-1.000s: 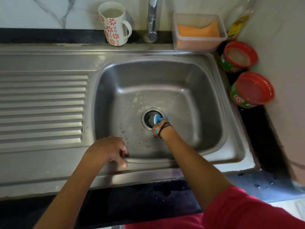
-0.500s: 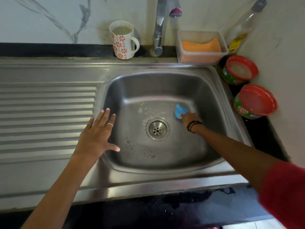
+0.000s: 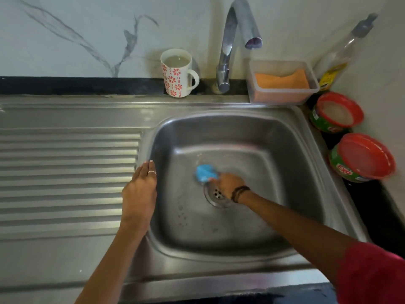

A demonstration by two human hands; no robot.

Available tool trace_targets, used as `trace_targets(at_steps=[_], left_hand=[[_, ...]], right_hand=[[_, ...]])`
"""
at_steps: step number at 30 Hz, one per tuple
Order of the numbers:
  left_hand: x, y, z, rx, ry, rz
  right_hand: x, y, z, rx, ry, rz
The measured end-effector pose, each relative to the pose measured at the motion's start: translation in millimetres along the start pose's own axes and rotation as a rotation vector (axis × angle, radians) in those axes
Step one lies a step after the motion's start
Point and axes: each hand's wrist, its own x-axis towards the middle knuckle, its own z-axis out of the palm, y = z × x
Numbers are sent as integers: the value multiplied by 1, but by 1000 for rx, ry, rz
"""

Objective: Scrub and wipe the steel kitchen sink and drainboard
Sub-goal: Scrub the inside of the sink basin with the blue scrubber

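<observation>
The steel sink fills the middle of the view, with soap spots on its floor and the round drain at its centre. My right hand reaches down into the basin and grips a blue scrubber, pressed on the floor just left of and behind the drain. My left hand lies flat, fingers straight, on the sink's left rim where it meets the ribbed drainboard. Motion blur softens my right hand and the scrubber.
Behind the sink stand a flowered mug of cloudy liquid, the tap and a clear tub with an orange sponge. At the right wall sit two red-lidded tubs and a bottle. Black counter edges the front.
My right hand has swept the scrubber from right of the drain to its left-rear side. My left hand has closed its spread fingers and stays on the left rim. The view has tilted up.
</observation>
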Motion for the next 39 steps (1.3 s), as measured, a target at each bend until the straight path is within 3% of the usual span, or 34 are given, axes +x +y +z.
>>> trace_targets(at_steps=[3,5,6,11,16,20,24,27,30,32,36,39], left_hand=[[0,2,1,2,28,8],[0,4,0,-22,3,3],[0,3,0,-33,-3,-1],[1,4,-2,-21,-49,-39],[2,7,-5,-35,-42,-115],[4,9,-9,26,-40,-69],[6,11,-14,153,-133,-13],[6,15,-10,207,-205,3],[2,17,4,252,-201,39],[1,22,13,179,-164,76],[21,78,7,-67,-235,253],[44,139,-5,-78,-295,443]], right_hand=[[27,31,-22,576,389,514],[44,25,-23,835,587,604],[49,10,-18,873,580,546],[65,-73,20,618,50,201],[49,-99,25,546,60,152],[-6,-80,36,382,-191,-76],[-54,-44,24,17,-533,-196],[-67,-26,3,-162,-577,-197],[-79,-7,-42,-238,-380,-156],[-83,11,-74,-140,-224,-98],[-95,64,-155,160,249,77],[-102,99,-213,360,608,142]])
